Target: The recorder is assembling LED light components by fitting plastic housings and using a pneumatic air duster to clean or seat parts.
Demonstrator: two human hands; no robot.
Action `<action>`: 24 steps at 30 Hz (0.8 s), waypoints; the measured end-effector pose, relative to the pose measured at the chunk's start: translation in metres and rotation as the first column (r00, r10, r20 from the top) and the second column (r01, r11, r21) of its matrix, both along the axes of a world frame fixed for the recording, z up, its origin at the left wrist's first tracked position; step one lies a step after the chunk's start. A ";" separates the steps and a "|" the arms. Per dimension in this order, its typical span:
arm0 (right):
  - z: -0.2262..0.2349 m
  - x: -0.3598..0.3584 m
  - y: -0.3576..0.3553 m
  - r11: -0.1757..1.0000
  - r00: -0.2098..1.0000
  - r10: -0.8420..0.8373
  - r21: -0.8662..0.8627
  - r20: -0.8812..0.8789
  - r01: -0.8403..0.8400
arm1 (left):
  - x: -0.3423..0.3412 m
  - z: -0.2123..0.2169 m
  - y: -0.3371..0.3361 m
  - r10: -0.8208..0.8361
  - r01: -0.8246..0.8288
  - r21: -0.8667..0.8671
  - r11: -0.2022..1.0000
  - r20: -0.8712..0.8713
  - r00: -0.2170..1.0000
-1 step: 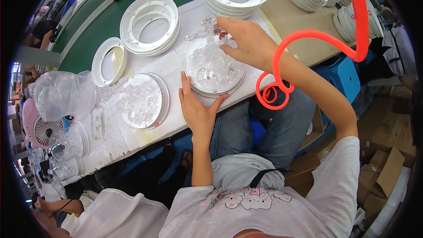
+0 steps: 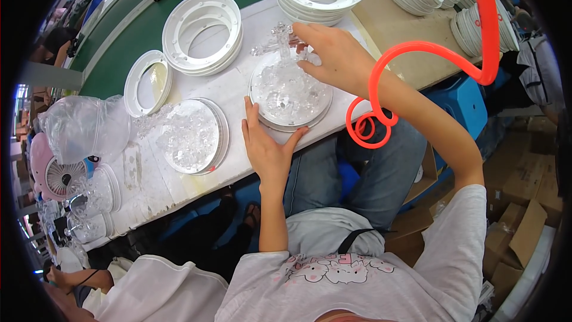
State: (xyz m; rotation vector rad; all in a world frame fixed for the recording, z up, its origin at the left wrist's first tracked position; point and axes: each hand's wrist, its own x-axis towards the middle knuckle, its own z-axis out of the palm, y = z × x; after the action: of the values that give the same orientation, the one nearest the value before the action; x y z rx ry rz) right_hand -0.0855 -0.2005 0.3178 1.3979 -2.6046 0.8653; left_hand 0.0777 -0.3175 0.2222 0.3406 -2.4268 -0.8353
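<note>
Before me on the table lies a round white base [image 2: 290, 123] heaped with clear, crystal-like plastic pieces [image 2: 287, 86]. A clear branched plastic piece [image 2: 282, 37] stands up at its far side. My right hand [image 2: 338, 55] reaches over from the right, its fingers curled and closed at that clear piece; the fingertips are partly hidden. My left hand [image 2: 267, 152] rests at the near left rim of the base, fingers and thumb spread along the edge. To the left sits a second round white base [image 2: 223, 143] with a similar clear heap [image 2: 186, 138].
White rings stand in a stack [image 2: 232, 53] and another stack [image 2: 325, 9] at the back; a single ring [image 2: 134, 98] lies left. A red coiled hose [image 2: 411, 48] hangs across my right forearm. A plastic bag [image 2: 89, 125] and pink fan [image 2: 43, 161] are far left. A person sits beside me.
</note>
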 end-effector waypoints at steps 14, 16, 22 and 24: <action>0.007 0.002 -0.005 0.995 0.998 0.036 0.088 0.046 -0.040 | -0.001 -0.003 0.000 -0.003 0.003 0.007 1.000 -0.028 1.000; 0.007 0.002 -0.004 0.995 0.998 0.039 0.085 0.046 -0.043 | -0.001 -0.003 0.000 -0.005 0.005 0.010 1.000 -0.029 1.000; 0.005 -0.002 -0.006 0.995 0.997 0.065 0.078 0.032 -0.067 | 0.000 -0.003 0.000 0.001 -0.001 0.022 1.000 -0.019 1.000; 0.005 -0.003 -0.006 0.993 0.995 0.091 0.077 0.045 -0.095 | 0.000 -0.003 0.000 0.004 -0.004 0.021 1.000 -0.016 1.000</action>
State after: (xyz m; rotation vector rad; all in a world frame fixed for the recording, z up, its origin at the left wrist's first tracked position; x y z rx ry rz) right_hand -0.0884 -0.2060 0.3231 1.5491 -2.6508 0.8187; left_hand 0.0774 -0.3173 0.2187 0.3450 -2.4029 -0.8593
